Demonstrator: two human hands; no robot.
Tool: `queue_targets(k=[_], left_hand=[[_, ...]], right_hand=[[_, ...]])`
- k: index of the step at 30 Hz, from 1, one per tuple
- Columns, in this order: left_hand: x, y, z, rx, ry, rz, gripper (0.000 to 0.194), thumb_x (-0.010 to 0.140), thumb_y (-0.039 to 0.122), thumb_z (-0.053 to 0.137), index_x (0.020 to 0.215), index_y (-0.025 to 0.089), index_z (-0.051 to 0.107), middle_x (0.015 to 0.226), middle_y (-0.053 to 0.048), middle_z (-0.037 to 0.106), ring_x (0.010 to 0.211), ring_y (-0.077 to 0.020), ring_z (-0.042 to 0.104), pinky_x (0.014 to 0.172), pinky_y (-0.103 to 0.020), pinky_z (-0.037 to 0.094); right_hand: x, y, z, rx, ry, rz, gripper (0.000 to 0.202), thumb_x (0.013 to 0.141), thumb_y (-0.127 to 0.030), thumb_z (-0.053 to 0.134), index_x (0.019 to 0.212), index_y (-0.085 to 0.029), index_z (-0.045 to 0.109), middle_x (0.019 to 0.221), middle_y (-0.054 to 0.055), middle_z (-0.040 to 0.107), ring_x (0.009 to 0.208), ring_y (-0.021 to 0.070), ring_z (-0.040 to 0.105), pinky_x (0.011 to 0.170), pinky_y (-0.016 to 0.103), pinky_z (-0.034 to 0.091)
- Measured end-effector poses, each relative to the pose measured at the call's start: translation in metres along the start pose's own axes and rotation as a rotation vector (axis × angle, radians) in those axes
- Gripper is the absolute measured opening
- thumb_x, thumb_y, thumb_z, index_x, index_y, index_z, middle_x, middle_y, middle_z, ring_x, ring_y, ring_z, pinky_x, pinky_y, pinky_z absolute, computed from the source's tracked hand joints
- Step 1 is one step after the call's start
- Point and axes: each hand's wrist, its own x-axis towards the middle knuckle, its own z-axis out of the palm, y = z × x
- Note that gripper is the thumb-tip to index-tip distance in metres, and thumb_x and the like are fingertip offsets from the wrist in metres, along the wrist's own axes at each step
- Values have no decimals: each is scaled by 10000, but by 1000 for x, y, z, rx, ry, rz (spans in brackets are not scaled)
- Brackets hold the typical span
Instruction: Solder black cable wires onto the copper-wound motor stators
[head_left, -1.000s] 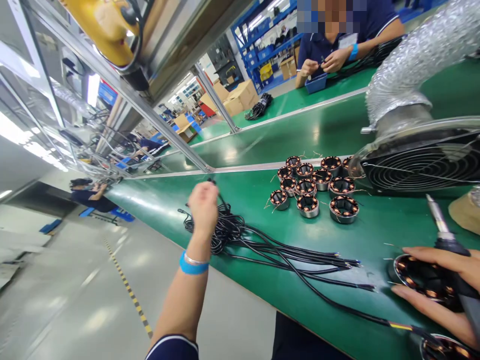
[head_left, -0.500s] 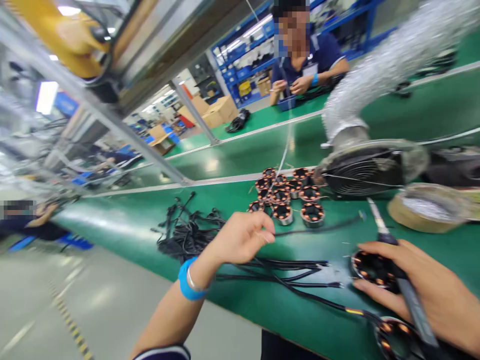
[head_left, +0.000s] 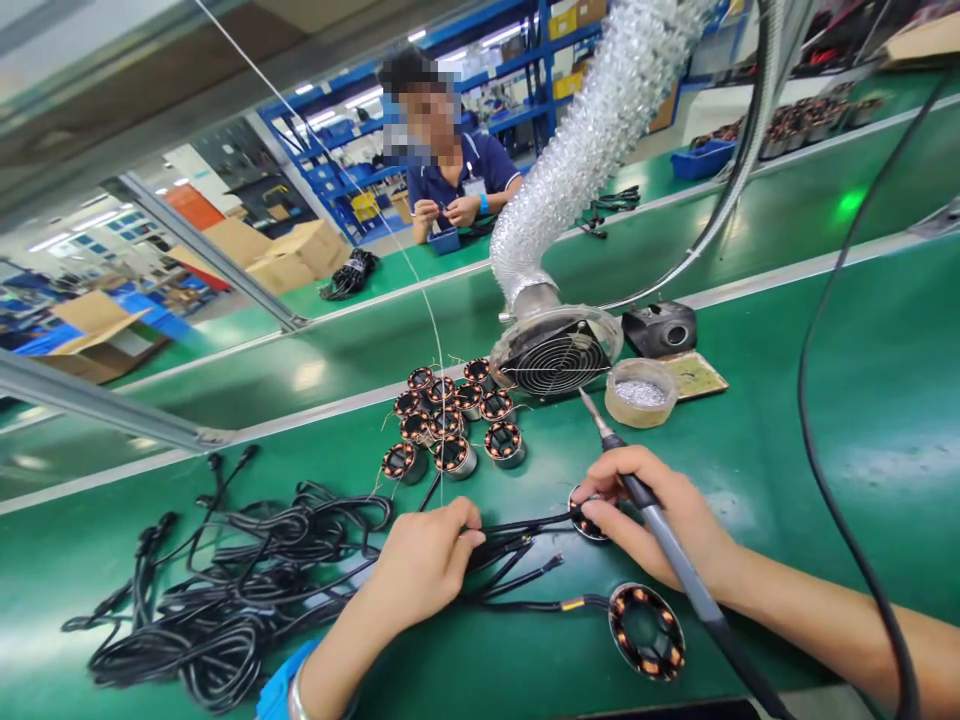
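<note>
My left hand (head_left: 427, 560) pinches a black cable (head_left: 525, 524) that runs right toward a copper-wound stator (head_left: 589, 515). The fingers of my right hand (head_left: 660, 510) are closed at this stator and the cable's end, partly covering them. A soldering iron (head_left: 679, 568) lies across the same hand, its tip pointing up and left. Below, a second stator (head_left: 646, 632) rests on the green bench, joined to a cable with a yellow mark (head_left: 572, 604). Other cable ends with bared wires (head_left: 551, 563) lie between my hands.
Several stators (head_left: 454, 455) stand near the rail. A heap of black cables (head_left: 225, 600) covers the left. Behind are a fan (head_left: 562, 358) with a silver duct (head_left: 585, 150), a round tin (head_left: 640, 392) and a sponge tray (head_left: 697, 374). Across the bench, a person (head_left: 461, 180) works with small parts.
The view has swung right. My left hand now holds the cable close to the stator at my right hand, instead of farther away. The cable's far end is no longer loose in view.
</note>
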Motion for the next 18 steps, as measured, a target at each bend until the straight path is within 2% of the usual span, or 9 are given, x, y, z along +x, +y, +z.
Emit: queue_targets(k=[3,6,8,11,13,15,16,18], left_hand=[[-2,5,-7,-146,64,51,266,988,263,370,954,200,626,824,-34,700,726,-187,633,678,-289,417],[6,22,-10,-369,204,227,349,1023,308,312,1123,181,621,1034,-91,686,911,-194,617,814,-299,440],[17,33,-8,-545,207,356,392,1031,380,306,1092,163,626,1017,-103,654,924,-200,581,836,-308,435],[37,39,3,-973,20,421,519,996,568,319,891,152,610,844,-82,631,802,-190,571,775,-309,444],[48,38,15,-1249,-198,406,572,936,672,376,808,150,573,700,-55,611,677,-174,586,708,-299,448],[53,37,25,-1410,-396,395,604,878,741,419,776,157,537,565,-8,540,512,-140,545,580,-265,413],[53,36,29,-1446,-446,384,608,860,758,430,774,163,521,527,19,490,446,-116,488,513,-244,367],[51,38,32,-1465,-437,350,587,859,755,442,799,174,498,518,68,380,395,-73,329,429,-216,238]], right_hand=[[5,-7,6,8,-49,-26,247,853,-123,630,1050,-239,535,853,-2,723,710,106,692,665,204,589],[15,-16,14,8,-105,-90,199,857,-105,612,1008,-226,571,846,6,727,700,106,692,664,205,588],[21,-21,19,10,-97,-160,196,863,-89,598,1001,-227,588,850,7,729,731,115,700,688,218,590],[24,-22,22,48,-61,-223,221,880,-73,594,1023,-242,589,883,7,735,750,126,714,713,244,593],[22,-21,23,85,-101,-207,242,896,-65,584,1047,-254,581,846,-18,733,678,115,713,748,268,590],[19,-19,22,57,-105,-205,271,888,-63,595,1064,-268,576,812,-43,730,654,112,707,814,300,575],[17,-18,22,13,-70,-206,288,871,-75,623,1075,-275,579,830,-40,732,688,119,707,828,307,567],[15,-18,21,-89,49,-183,325,820,-121,701,1079,-280,586,910,-17,726,752,134,688,767,284,562]])
